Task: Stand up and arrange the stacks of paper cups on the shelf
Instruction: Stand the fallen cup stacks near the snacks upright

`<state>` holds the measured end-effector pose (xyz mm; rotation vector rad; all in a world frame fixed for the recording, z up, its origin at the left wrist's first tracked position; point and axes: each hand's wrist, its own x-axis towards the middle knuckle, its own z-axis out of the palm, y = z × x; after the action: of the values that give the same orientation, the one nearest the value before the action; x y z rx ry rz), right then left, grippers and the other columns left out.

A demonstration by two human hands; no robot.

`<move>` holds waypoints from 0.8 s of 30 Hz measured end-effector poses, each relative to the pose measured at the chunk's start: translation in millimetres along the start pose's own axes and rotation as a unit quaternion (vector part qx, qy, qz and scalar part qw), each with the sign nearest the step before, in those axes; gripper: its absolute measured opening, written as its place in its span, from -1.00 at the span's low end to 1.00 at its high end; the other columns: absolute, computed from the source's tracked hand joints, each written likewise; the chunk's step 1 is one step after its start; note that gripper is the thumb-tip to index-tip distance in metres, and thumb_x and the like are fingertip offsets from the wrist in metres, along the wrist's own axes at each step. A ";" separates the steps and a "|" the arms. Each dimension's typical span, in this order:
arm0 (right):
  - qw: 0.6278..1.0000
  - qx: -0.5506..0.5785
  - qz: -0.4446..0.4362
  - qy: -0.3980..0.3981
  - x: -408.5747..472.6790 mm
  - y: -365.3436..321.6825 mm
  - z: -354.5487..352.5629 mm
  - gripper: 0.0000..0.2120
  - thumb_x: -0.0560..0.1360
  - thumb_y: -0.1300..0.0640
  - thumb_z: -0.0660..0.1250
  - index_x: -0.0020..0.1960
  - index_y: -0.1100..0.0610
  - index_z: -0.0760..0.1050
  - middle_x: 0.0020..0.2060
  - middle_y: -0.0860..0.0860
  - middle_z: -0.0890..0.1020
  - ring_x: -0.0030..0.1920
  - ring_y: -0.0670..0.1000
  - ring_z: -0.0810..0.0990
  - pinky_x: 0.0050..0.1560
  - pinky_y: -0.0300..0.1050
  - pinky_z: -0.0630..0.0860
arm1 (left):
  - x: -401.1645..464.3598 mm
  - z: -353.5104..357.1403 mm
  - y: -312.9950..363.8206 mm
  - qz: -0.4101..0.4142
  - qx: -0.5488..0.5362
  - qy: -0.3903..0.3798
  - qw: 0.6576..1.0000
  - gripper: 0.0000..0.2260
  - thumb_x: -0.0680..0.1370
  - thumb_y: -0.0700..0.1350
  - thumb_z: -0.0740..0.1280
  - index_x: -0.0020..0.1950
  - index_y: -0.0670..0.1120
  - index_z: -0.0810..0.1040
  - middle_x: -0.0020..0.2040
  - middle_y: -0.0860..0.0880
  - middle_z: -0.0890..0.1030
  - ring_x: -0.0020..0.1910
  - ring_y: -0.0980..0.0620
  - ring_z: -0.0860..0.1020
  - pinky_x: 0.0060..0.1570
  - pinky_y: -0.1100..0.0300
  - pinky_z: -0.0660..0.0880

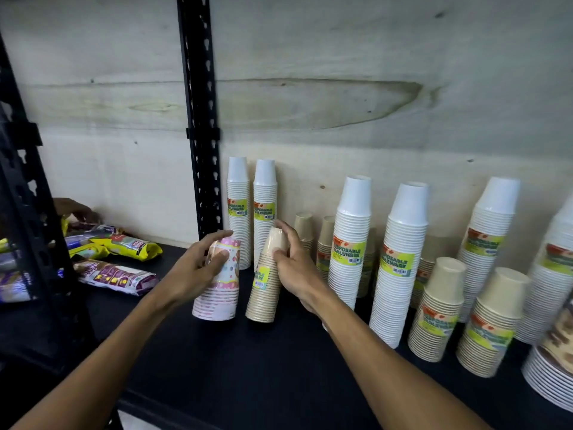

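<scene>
Black shelf (279,367), matte flat board, plywood wall (310,103) behind, perforated black metal upright (200,119) at the back. Tall white cup stacks (350,243) stand upright along the wall and to the right: ribbed rims, smooth tapered tops, yellow-green labels. Shorter kraft-brown and cream stacks sit between and in front of them. Glossy snack packets (114,276) lie flat on the left.

Left hand (198,268) grips the pink patterned stack (218,283) near its top, fingers curled round it. Right hand (294,268) grips the brown labelled stack (266,280), fingers wrapped round its upper part. Both stacks tilt slightly, bases on the shelf, just beside each other, in front of the two back white stacks.

Risk, as a judgement: both are light, narrow-based paper columns, and a sideways push at the top could tip them. The right forearm passes close to the nearest tall white stack, and a nudge could topple it into its neighbours.
</scene>
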<state>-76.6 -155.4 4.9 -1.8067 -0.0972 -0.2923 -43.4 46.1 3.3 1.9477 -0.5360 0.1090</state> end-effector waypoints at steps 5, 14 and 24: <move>0.998 -0.026 -0.051 0.004 -5.8 0.9 2.4 -0.62 0.58 0.11 0.32 0.32 -0.18 0.34 0.18 -0.07 0.56 0.09 -0.06 0.61 0.15 -0.03 0.60 | -7.2 -0.8 -1.4 -0.009 0.002 0.010 1.000 -0.80 0.60 -0.10 0.28 0.12 0.21 0.45 0.04 -0.07 0.63 0.00 -0.05 0.66 -0.04 0.00 0.62; 0.981 -0.132 -0.137 0.046 -10.0 -5.3 0.4 -0.64 0.50 0.13 0.41 0.13 -0.22 0.37 0.16 -0.10 0.55 0.09 -0.08 0.58 0.16 -0.02 0.57 | -19.7 -17.3 -9.1 -0.019 0.056 0.061 0.996 -0.59 0.42 0.09 0.46 0.08 0.15 0.28 0.03 0.03 0.58 -0.03 0.02 0.64 -0.10 0.04 0.61; 0.973 -0.186 -0.119 0.066 -14.9 -2.0 -12.1 -0.62 0.50 0.15 0.40 0.18 -0.18 0.35 0.22 -0.04 0.49 0.12 -0.06 0.54 0.16 -0.07 0.53 | -13.9 -16.5 -16.2 -0.042 0.035 0.080 0.995 -0.55 0.44 -0.09 0.52 0.19 0.12 0.36 0.11 -0.04 0.59 0.03 -0.01 0.64 0.06 -0.06 0.60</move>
<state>-93.1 -165.2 5.8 -2.1432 -0.1746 -0.6355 -46.4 70.6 -7.6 2.0070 -0.3470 0.2317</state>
